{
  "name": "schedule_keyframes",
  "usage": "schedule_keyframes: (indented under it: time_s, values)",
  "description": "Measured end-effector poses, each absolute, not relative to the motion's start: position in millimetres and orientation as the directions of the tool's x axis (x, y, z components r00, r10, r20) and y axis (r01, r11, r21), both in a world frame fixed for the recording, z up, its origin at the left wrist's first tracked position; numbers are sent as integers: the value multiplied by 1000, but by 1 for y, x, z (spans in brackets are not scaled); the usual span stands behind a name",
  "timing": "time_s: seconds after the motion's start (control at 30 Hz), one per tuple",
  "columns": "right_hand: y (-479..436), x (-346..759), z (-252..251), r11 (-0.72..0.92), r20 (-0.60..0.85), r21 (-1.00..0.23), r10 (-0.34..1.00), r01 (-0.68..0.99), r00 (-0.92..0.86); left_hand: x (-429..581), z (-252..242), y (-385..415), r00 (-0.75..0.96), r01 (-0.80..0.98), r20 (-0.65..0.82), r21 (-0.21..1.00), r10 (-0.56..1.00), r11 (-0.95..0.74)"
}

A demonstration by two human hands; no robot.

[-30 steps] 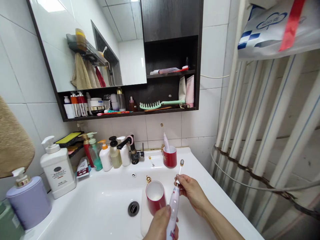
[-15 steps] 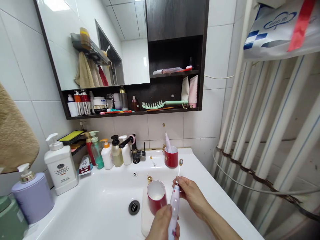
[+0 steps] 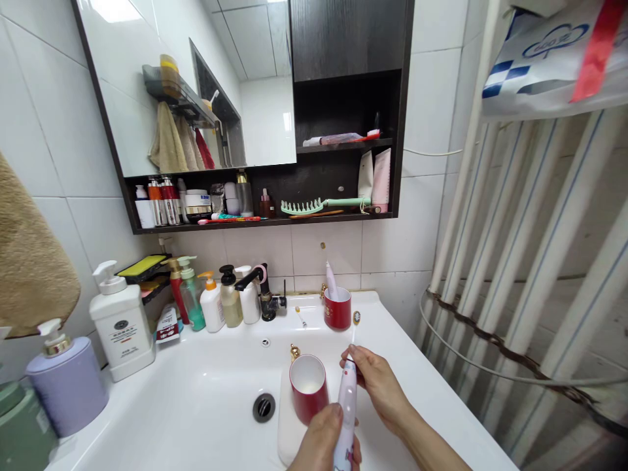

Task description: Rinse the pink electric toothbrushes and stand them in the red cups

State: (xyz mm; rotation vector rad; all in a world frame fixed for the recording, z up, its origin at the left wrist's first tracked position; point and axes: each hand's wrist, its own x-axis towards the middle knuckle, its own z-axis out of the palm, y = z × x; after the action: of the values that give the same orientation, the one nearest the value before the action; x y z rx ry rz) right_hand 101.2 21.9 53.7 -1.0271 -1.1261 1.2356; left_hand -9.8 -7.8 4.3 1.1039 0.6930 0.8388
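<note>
My left hand point(image 3: 326, 438) is wrapped around the pale, patterned handle of an electric toothbrush point(image 3: 347, 399), which stands nearly upright over the sink's right side. My right hand point(image 3: 375, 376) pinches the base of the brush head point(image 3: 356, 318), just above the handle's top. Whether the head is seated fully on the handle is hidden by the fingers. Left of the toothbrush, a red cup point(image 3: 309, 399) with a white inside and gold handle rests on a white pad point(image 3: 287, 435). Another red cup point(image 3: 337, 311) on the back ledge holds a second pale toothbrush handle point(image 3: 331, 281).
A small loose brush head point(image 3: 301, 318) lies on the ledge beside the black faucet point(image 3: 265, 294). Several pump bottles point(image 3: 212, 304) line the sink's back left. Above hangs a mirrored cabinet point(image 3: 343, 39) with shelves; white radiator pipes point(image 3: 520, 261) stand at right.
The toothbrush and both hands have shifted slightly right in view, along with the whole scene. Each hand keeps its hold, the left on the handle, the right at the brush head's base.
</note>
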Motion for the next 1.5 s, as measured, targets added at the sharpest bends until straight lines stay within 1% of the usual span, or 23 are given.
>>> schedule_keyframes:
  time_s: [0.1,0.2,0.37,0.73,0.87,1.03,1.2,1.3,1.43,1.5]
  values:
    - [24,103,51,79,70,-983,996,-168,60,-8,3,-8,542,-160,-105,961,834,225]
    - [25,105,51,73,59,-981,995,-179,81,-7,1,-7,522,-86,-137,974,842,211]
    - [25,104,53,51,45,-982,998,-183,36,-7,-1,-7,478,-74,-118,982,871,173]
    - [25,105,52,64,66,-984,998,-167,-5,-5,-7,-6,485,-124,-54,984,873,130]
    - [25,106,53,57,59,-987,998,-147,-10,-5,-7,-4,472,-123,-52,985,880,124]
    - [26,105,54,100,98,-990,995,-99,26,-3,-8,-5,437,-116,-60,986,898,122]
    - [26,101,50,81,75,-991,996,-109,56,-2,-6,-7,476,-121,-55,984,878,128]
    - [26,100,48,113,103,-988,990,-103,100,-1,-5,-8,470,-121,-65,983,880,138]
    - [25,99,48,41,25,-987,994,-157,104,0,-8,-7,450,-97,-75,986,890,132]
    - [25,98,49,43,23,-987,991,-154,129,1,-10,-8,391,-57,-77,993,917,107]
